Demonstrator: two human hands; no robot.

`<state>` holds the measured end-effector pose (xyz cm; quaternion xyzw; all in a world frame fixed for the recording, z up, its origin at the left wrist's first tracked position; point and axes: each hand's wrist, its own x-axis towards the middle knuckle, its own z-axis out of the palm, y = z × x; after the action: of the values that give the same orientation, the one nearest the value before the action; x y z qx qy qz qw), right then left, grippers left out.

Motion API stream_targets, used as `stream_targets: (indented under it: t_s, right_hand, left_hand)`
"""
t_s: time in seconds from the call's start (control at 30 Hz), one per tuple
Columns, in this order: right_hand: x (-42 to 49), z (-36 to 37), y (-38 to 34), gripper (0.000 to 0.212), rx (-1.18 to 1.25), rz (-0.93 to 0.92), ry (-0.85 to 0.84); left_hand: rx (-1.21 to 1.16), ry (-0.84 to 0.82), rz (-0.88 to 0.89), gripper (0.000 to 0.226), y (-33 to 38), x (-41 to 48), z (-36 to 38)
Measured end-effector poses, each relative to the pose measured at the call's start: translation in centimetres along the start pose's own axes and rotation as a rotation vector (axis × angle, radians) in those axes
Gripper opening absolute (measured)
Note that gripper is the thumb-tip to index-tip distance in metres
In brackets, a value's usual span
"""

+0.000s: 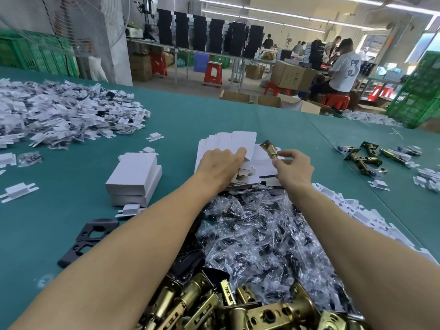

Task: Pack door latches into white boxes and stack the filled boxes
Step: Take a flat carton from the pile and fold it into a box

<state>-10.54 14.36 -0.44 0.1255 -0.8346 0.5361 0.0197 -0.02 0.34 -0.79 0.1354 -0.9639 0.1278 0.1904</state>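
two filled boxes (133, 177) sit stacked left on the surface (190, 115). the left hand (219, 163) lies on the flat white boxes (228, 141); its grip i cannot tell. the right hand (295, 167) pinches a brass latch (269, 148) just beside. next, probably: open one box and slide it in.

Both bare forearms reach forward. The left grip (221, 164) lies palm down, fingers extended, just left of the latch (269, 148) pinched between the right grip's (295, 169) thumb and forefinger.
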Motion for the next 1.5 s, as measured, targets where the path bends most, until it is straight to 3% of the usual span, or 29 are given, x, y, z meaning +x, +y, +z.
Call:
stream_targets:
  t_s: [0.1,0.23,0.33,0.43,0.53,0.63,0.77,0.83,0.9,1.0,1.03,1.1,1.2,1.3,1.4,1.5]
  right_hand:
    - [-0.3,0.7,-1.3,0.014,0.121,0.002,0.021]
    - [-0.7,2.0,-2.6,0.018,0.176,-0.031,0.091]
    - [-1.2,3.0,-3.1,0.024,0.071,-0.111,0.041]
    - [-1.8,4.3,-3.5,0.026,-0.105,-0.178,-0.020]
    - [-2.3,5.4,-3.2,0.024,-0.294,-0.288,-0.097]
    - [-2.6,5.5,-2.7,0.024,-0.429,-0.282,-0.235]
    - [-2.9,4.1,-4.0,0.028,-0.337,-0.288,-0.196]
    - [-3.4,3.0,-6.0,0.050,-0.099,-0.210,-0.129]
    - [-4.0,1.9,-8.2,0.059,0.170,-0.032,-0.183]
    - [-5.0,0.4,-9.3,0.023,0.240,-0.008,-0.225]
    - [-5.4,-0.1,-9.3,0.012,0.234,-0.036,-0.204]
    - [-6.5,-1.3,-8.6,0.016,0.343,-0.045,-0.218]
    - [-8.9,-2.9,-7.7,0.026,0.611,0.001,-0.362]
    - [-11.4,-3.8,-7.2,0.029,0.734,0.025,-0.538]
    - [-13.3,-4.7,-7.1,0.026,0.665,-0.022,-0.654]
    - [-14.9,-5.3,-6.8,0.024,0.444,-0.173,-0.643]
  left_hand:
    - [-0.203,0.059,-0.157,0.024,-0.4,0.2,-0.4]
    - [-0.297,0.140,-0.250,0.031,-0.4,-0.2,-0.5]
    - [-0.367,0.153,-0.309,0.027,-0.4,-0.4,-0.5]
    - [-0.488,0.237,-0.398,0.004,-1.0,-0.4,-0.5]
    - [-0.590,0.351,-0.477,0.019,-1.6,-0.6,-0.7]
    - [-0.573,0.404,-0.491,0.016,-1.8,-1.2,-1.0]
    - [-0.472,0.508,-0.365,0.014,-1.6,-2.5,-1.8]
    - [-0.347,0.587,-0.222,0.008,-1.2,-3.4,-2.5]
    - [-0.210,0.680,-0.068,0.006,-0.9,-4.4,-3.0]
    - [-0.192,0.738,0.179,0.002,0.1,-6.2,-4.0]
    - [-0.230,0.722,0.205,0.005,0.4,-6.9,-4.2]
    - [-0.368,0.611,0.082,0.025,1.2,-8.1,-5.2]
    - [-0.703,0.311,-0.263,0.076,2.1,-9.2,-7.3]
    - [-0.782,0.232,-0.368,0.112,2.5,-9.6,-9.0]
    - [-0.706,0.194,-0.350,0.130,2.2,-10.7,-9.6]
    - [-0.796,0.126,-0.327,0.134,1.4,-12.3,-9.8]
